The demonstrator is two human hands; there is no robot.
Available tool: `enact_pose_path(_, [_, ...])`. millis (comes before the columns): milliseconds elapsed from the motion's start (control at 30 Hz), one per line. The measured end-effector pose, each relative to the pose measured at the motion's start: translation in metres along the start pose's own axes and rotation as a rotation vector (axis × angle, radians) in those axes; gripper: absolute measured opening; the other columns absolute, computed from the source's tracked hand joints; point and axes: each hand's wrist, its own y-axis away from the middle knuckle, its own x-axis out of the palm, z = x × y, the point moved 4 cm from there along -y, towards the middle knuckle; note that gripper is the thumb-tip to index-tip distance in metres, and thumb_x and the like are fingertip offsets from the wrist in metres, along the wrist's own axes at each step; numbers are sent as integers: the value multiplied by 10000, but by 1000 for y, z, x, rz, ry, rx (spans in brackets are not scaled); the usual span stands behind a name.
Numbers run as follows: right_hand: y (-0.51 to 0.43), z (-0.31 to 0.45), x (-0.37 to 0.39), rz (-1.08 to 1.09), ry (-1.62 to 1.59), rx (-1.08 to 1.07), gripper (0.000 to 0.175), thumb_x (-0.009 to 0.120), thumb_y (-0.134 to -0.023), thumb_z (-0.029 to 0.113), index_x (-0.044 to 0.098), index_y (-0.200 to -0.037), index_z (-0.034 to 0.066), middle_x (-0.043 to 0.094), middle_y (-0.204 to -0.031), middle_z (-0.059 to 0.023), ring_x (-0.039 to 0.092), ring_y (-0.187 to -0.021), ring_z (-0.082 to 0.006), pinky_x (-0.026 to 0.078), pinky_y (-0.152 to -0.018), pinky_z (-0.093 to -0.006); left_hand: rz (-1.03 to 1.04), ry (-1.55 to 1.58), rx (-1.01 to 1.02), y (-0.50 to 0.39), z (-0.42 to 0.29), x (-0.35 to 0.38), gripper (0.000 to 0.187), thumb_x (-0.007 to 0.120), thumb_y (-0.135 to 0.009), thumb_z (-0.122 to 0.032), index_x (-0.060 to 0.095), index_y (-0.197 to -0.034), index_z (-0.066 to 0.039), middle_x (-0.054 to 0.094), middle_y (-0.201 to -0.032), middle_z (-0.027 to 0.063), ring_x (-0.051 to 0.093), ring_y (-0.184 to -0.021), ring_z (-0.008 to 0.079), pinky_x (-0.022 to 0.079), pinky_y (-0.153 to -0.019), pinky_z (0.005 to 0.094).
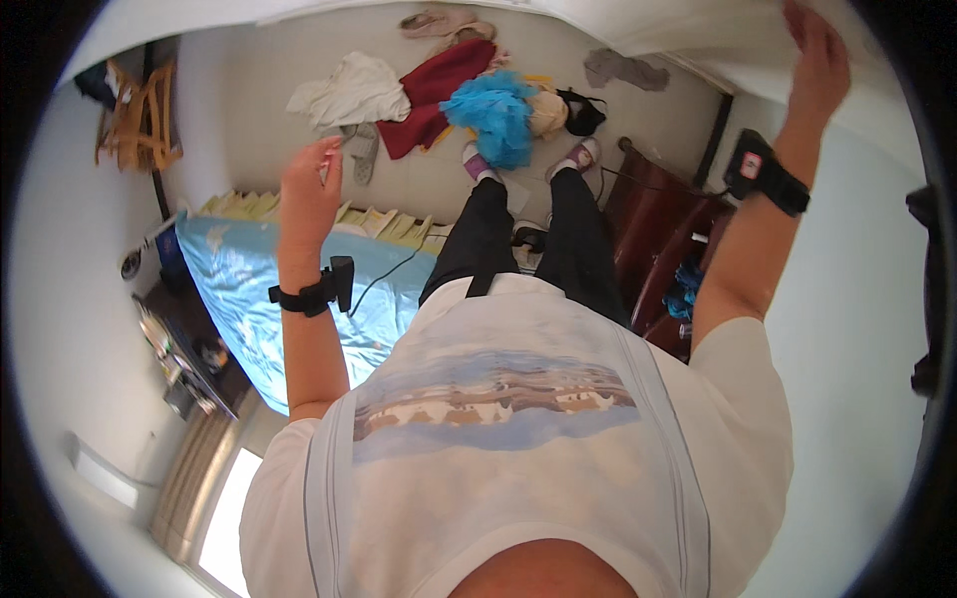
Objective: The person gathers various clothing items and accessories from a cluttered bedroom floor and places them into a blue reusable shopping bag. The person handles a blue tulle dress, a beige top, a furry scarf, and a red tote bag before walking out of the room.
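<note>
My left hand [310, 190] is raised above the end of a bed with a shiny blue sheet [254, 258]. Its fingers are curled, a small gap shows beside the thumb, and I see nothing held in it. At the upper right, my right hand [819, 71] reaches up beside a pale, wall-like surface [718, 37]. Its fingers lie close together and blur a little; whether they touch that surface or grip anything is unclear. Before my feet lie a blue tulle garment [490, 112], a dark red cloth [426, 97] and a white cloth [359, 90] on the floor.
Grey slippers [365, 153], a black strapped item [585, 112] and a grey cloth [624, 69] lie on the tiles. Dark red wooden furniture [647, 205] stands at my right. A wooden chair [142, 116] is at far left. Cables trail from both wrist-worn devices.
</note>
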Motion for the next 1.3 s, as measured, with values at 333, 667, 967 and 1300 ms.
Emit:
enact_pose_path(333, [-70, -48, -24, -82, 719, -150, 451, 737, -758, 356, 729, -1038, 1, 728, -1010, -149, 676, -973, -278, 485, -901, -360, -126, 77, -263, 115, 126, -38, 233, 592, -937, -125, 650, -1128, -5, 690, -1013, 162, 678, -901, 257, 530, -804, 335])
enact_pose_path(667, [-104, -76, -38, 48, 269, 152, 262, 670, -835, 200, 673, -972, -23, 644, -956, -107, 625, -868, -222, 532, -784, -340, -212, 181, -375, 166, 181, -48, 254, 601, -941, -118, 640, -1160, 3, 701, -1022, 140, 677, -910, 208, 524, -808, 306])
enact_pose_path(967, [-124, -102, -30, 352, 563, -138, 100, 608, -872, 110, 590, -848, 15, 530, -794, -59, 569, -792, -171, 562, -843, -391, -236, 231, -426, 200, 169, -25, 243, 595, -940, -124, 646, -1145, -3, 702, -1015, 138, 680, -918, 217, 519, -819, 318])
enact_pose_path(1300, [-46, -79, -73, 54, 575, -250, 352, 433, -1002, 204, 494, -1264, -25, 474, -1304, -209, 500, -1180, -345, 506, -975, -456, -370, 145, -548, 298, 112, -24, 291, 553, -881, -189, 628, -1118, -38, 670, -972, 172, 628, -942, 369, 500, -808, 438])
